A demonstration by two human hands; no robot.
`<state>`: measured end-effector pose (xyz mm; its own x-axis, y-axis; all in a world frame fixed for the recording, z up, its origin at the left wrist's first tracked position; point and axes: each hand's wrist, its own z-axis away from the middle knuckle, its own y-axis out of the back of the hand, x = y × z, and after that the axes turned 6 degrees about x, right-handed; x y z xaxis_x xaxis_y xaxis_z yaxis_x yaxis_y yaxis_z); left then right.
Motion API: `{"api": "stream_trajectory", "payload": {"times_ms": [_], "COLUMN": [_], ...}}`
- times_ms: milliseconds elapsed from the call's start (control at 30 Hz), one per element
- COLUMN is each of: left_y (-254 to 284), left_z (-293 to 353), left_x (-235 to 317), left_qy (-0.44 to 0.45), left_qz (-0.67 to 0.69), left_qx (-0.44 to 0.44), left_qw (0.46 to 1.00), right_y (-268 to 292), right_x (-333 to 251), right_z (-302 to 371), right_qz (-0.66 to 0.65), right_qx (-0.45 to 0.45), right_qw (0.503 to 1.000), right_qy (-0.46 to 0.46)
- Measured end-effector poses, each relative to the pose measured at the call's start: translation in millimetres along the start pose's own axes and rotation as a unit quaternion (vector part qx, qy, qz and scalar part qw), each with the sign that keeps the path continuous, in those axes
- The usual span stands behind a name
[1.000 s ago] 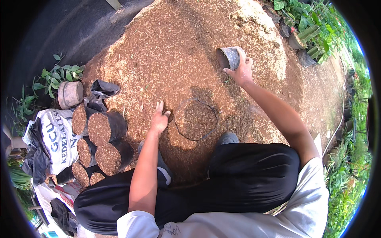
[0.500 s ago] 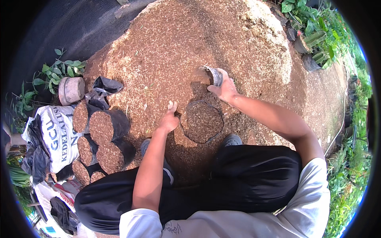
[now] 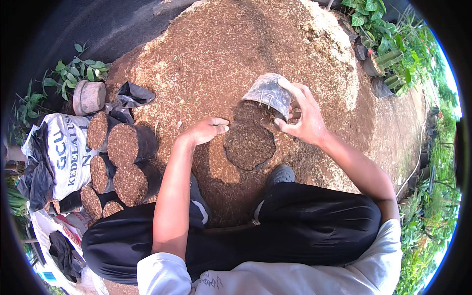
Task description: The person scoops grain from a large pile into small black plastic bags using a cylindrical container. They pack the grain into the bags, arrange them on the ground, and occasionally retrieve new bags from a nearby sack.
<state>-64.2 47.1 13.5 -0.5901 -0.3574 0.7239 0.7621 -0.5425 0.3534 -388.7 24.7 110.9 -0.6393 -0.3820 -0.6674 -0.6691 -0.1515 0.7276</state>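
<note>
My right hand [image 3: 306, 115] grips a worn grey pot [image 3: 269, 91] by its rim, fingers outside and thumb near the mouth. The pot is tipped toward me, and dark soil mix [image 3: 255, 114] shows at its mouth. Just below it stands a round black planting bag [image 3: 266, 166], full of brown soil mix almost to its rim. My left hand [image 3: 205, 130] is closed beside the bag's upper left edge, thumb and fingers together; whether they pinch the rim is hard to make out.
A large mound of brown, chaffy soil mix [image 3: 206, 64] spreads ahead. At left stand several filled black bags [image 3: 129, 143], a printed white sack [image 3: 69, 152], an upturned grey pot [image 3: 89, 97] and crumpled black plastic [image 3: 132, 94]. Green plants [image 3: 388, 44] line the right.
My right hand has brought the pot from the mound to above the bag's far edge and tipped it, mouth toward me. My left hand has shifted slightly forward, its fingers now pointing right.
</note>
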Motion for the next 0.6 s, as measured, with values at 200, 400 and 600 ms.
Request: {"api": "stream_trajectory", "payload": {"times_ms": [200,400,600], "left_y": [-10.8,-23.3,-26.8], "left_z": [13.6,14.5,12.7], "left_x": [25.8,27.5,24.7], "left_qy": [-0.051,-0.071,-0.083], "left_qz": [-0.043,-0.073,-0.071], "left_qx": [0.042,0.105,0.167], "left_qw": [0.997,0.989,0.980], "right_y": [11.4,20.9,11.2], "right_x": [-9.1,-5.6,-12.4], "right_z": [16.8,25.6,30.8], "right_qz": [0.019,0.101,0.101], "right_qx": [0.004,-0.013,0.003], "right_qw": [1.000,0.992,0.993], "right_qy": [-0.017,0.076,0.052]}}
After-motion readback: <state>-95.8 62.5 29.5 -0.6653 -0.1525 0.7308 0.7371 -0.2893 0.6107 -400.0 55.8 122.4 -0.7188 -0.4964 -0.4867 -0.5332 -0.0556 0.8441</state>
